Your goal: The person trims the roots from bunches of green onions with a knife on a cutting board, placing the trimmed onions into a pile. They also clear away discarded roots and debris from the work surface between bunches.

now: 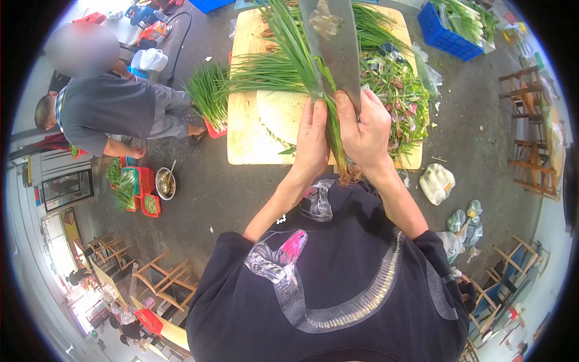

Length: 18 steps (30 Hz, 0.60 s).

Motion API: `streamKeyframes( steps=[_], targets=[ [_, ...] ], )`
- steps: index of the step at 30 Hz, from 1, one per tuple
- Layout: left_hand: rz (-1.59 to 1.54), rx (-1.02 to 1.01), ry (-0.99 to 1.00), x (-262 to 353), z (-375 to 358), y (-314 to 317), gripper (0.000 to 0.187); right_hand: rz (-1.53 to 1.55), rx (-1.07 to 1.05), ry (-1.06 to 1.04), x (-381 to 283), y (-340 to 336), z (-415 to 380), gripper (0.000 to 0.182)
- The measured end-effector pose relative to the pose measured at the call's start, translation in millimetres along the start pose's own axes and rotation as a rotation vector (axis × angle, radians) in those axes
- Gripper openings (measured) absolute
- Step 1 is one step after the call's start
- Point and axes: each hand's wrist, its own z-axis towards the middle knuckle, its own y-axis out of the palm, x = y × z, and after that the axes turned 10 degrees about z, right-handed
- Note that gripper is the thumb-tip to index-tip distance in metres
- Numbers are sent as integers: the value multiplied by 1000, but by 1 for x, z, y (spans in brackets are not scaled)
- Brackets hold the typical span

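Note:
My left hand (312, 134) is closed around a bunch of green onions (333, 130), whose roots hang down towards my shirt and whose long leaves reach up past the top edge. Beside it, my right hand (365, 127) grips a wide cleaver (338, 51), its blade pointing away from me, and the thumb lies against the onions. Bits of plant cling to the blade. Beneath both hands stands a wooden table (241, 136), with more green onions (265, 73) at its left and a heap of trimmings (401, 102) at its right.
A person (114, 111) stands at the left near red baskets (143, 181) and a metal bowl (166, 183). A red tray of green onions (216, 128) touches the table's left side. At the upper right is a blue crate (449, 36); a white bag (436, 183) lies on the floor.

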Motion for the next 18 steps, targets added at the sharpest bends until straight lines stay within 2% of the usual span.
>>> streamKeyframes(
  steps=[10,13,17,18],
  targets=[
    [-71,89,-79,5,-4,11,37,84,56,8,-4,-12,12,16],
    [-47,22,-83,3,1,-3,41,83,84,51,-5,-23,18,19],
    [-23,66,-76,-6,25,-26,31,43,66,194,17,-40,-2,22],
    [-31,142,-84,-10,32,-29,26,78,87,233,22,-43,-10,24]
  ],
)
